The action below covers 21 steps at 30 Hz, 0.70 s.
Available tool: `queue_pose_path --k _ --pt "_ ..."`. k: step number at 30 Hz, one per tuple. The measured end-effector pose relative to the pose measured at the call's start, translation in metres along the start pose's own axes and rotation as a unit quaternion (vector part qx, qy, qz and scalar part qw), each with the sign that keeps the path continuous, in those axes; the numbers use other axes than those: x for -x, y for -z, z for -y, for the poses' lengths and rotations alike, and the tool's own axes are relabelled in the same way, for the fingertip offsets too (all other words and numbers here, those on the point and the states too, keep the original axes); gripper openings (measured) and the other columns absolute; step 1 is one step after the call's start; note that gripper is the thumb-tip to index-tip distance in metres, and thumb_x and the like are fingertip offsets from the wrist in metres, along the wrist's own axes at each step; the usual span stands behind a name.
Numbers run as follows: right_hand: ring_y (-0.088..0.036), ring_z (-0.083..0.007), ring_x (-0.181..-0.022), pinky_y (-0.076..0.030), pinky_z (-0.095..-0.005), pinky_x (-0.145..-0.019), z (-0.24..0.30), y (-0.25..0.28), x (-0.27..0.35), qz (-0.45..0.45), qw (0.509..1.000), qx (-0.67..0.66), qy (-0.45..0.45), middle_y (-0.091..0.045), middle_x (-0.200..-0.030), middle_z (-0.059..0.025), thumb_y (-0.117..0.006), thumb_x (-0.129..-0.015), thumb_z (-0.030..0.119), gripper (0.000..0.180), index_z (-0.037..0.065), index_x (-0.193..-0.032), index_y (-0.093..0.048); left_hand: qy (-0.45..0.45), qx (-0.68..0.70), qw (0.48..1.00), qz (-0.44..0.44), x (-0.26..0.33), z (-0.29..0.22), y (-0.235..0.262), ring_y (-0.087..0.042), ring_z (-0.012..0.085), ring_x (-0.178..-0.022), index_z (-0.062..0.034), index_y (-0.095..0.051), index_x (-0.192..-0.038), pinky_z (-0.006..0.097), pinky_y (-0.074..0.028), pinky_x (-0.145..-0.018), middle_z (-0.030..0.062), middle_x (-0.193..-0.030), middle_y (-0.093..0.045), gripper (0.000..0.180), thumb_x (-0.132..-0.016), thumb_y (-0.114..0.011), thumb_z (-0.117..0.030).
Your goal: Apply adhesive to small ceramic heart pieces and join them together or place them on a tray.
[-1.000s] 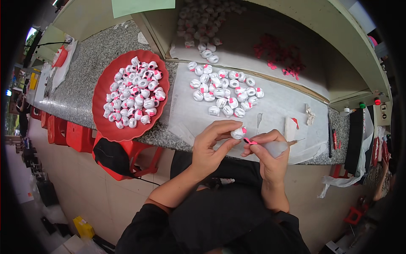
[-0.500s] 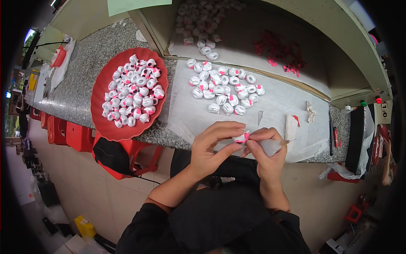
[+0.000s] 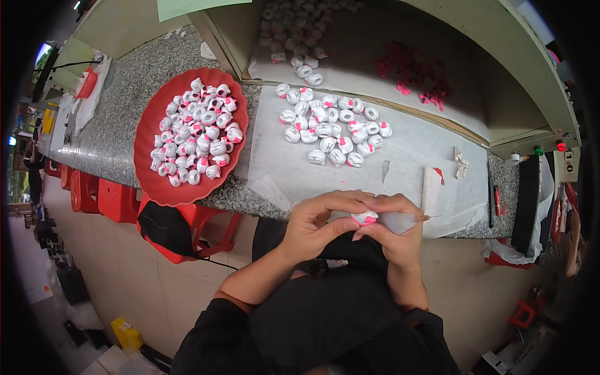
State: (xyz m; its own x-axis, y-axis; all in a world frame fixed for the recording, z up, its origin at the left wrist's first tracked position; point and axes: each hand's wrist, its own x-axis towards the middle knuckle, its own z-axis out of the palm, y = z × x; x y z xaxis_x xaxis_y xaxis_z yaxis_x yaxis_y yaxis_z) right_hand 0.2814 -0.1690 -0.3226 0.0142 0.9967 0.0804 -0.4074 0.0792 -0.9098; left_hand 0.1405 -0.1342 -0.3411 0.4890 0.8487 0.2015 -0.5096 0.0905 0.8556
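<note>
While curled together, left hand [image 3: 315,225], right hand [image 3: 394,231], pinching bead [image 3: 364,217]

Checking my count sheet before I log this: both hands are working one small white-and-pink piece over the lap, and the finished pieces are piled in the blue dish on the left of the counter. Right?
Not quite: the dish is red, not blue, as the head view shows. The rest holds: the left hand and right hand meet on one small white-and-pink piece, and the white-and-pink pieces are piled in that dish at the counter's left.
</note>
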Motion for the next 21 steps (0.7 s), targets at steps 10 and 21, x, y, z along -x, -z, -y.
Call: queue_pose_path --k 10,21 --pt "-0.057 -0.0144 -0.059 -0.047 -0.0235 -0.052 0.0049 -0.0052 -0.0005 -0.044 0.999 0.005 -0.031 -0.057 -0.071 -0.0112 -0.060 -0.068 -0.008 0.022 -0.005 -0.089 -0.053 -0.004 0.006 0.999 -0.039 0.0048 0.0001 -0.0062 -0.050 0.0172 -0.096 0.0022 -0.051 -0.100 0.036 -0.027 -0.096 0.0116 -0.098 -0.055 0.023 -0.078 -0.051 0.000" --pt "-0.056 -0.0127 -0.059 -0.047 -0.0222 -0.054 -0.0003 -0.0060 -0.0008 -0.036 0.999 0.009 -0.040 -0.057 -0.073 -0.0112 -0.056 -0.068 -0.009 0.025 -0.005 -0.093 -0.052 -0.062 -0.074 0.995 -0.040 0.0050 0.0029 -0.0010 -0.053 0.0159 -0.089 0.0015 -0.050 -0.101 0.038 -0.025 -0.098 0.0107 -0.100 -0.054 0.026 -0.076 -0.052 0.003"
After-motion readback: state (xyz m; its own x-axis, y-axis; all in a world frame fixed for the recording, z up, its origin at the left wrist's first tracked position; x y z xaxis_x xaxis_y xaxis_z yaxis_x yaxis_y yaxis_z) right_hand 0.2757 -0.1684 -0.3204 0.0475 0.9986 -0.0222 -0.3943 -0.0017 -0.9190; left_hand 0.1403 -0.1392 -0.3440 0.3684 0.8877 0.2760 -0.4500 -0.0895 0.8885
